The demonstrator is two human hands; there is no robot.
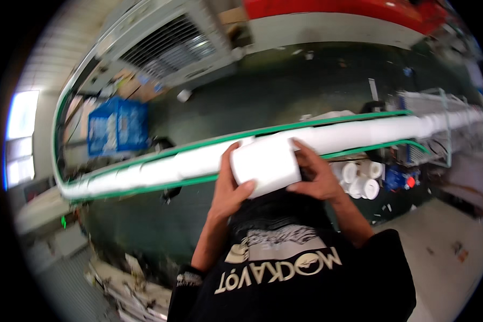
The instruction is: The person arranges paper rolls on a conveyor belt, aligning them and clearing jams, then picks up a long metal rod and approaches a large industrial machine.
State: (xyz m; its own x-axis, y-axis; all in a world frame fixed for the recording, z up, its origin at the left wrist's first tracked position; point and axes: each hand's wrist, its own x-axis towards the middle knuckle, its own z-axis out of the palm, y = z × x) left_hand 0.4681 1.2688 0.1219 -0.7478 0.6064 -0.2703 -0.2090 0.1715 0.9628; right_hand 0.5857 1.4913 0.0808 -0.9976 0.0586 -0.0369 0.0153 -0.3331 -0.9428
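Between my two hands is a white paper roll (266, 162), lifted in front of my body and slightly blurred. My left hand (232, 187) grips its left end, thumb on the near side and fingers round the far side. At the other end, my right hand (317, 176) holds it the same way, with the thumb low near the edge. Just beyond the held roll runs a long row of similar white rolls (354, 135), laid end to end on a conveyor between green guide rails (284, 127). My hands and the held roll hide part of that row.
Several white rolls (369, 188) stand in a cluster below the conveyor on the right, beside a blue object (394, 178) with a red part. A blue crate (118, 126) sits beyond the conveyor at left, near a grey vented machine (172, 45). A red and white machine (333, 24) stands farther back.
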